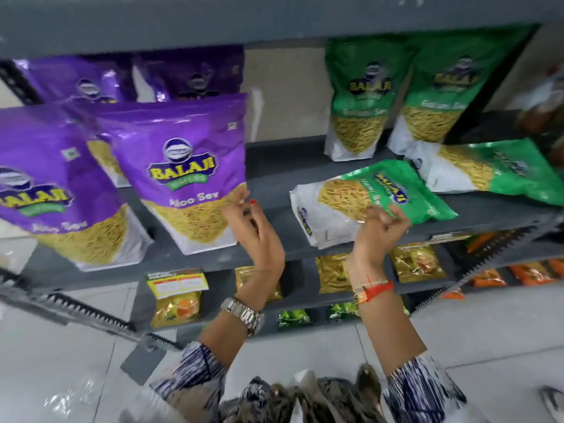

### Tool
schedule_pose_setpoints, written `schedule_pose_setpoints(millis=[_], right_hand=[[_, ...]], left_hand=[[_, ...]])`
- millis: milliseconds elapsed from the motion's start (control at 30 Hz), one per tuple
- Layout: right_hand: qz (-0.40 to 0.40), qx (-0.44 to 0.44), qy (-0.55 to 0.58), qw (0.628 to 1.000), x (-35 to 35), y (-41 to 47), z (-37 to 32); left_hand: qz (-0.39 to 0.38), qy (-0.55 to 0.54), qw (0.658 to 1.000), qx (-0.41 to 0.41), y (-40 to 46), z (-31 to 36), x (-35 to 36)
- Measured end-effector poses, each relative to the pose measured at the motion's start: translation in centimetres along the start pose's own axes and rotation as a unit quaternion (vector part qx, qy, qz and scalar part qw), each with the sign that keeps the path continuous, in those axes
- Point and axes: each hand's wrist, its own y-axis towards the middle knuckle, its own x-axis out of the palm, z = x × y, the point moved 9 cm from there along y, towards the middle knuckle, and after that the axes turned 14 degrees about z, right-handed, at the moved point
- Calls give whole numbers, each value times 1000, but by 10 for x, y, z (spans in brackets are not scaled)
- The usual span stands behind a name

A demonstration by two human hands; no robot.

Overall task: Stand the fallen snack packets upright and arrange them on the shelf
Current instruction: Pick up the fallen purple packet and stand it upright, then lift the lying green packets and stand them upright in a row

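A purple Aloo Sev packet [186, 166] stands upright on the grey shelf [274, 178]. My left hand [250, 227] touches its lower right corner with fingers spread. A green packet [366, 196] lies fallen on its side at the shelf's front. My right hand [381, 227] pinches the near edge of that packet. A second green packet [488, 169] lies flat behind it to the right. Two green packets [360, 99] [442, 93] stand upright at the back.
More purple packets stand at the left, one in front [52, 190] and others behind [76, 80]. The shelf above [213, 19] overhangs closely. Lower shelves hold small yellow [177, 300] and orange packets [525, 273]. Pale tiled floor lies below.
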Motion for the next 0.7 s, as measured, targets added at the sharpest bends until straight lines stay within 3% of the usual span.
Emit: schedule_pose_setpoints(millis=[67,167,233,300,333,367,500,633,700], right_hand=[[51,45,-85,994,-21,21,17],[46,166,-151,973,-40,36,50],[9,234,-147,961,-41,40,58],[-45,264,-136,954,-33,41,54],[-54,281,-140,948,-32,42,54],[-62,298,-140,942,-31,41,52],[-81,332,-131,931,-29,50,51],[-119,376,-110,912,-29,55,52],[-135,381,-113,908,-33,57,52]], left_hand=[[-88,23,996,11,-9,3,45],[-225,156,961,33,-19,-11,115],[-320,305,896,41,-25,-34,159],[-412,462,783,64,-33,-54,187],[-447,500,739,70,-38,-61,197],[-476,506,717,59,-42,-66,206],[-536,459,708,-25,-57,-80,225],[-504,477,716,-75,-51,-104,223],[-482,457,741,-98,-53,-97,220]])
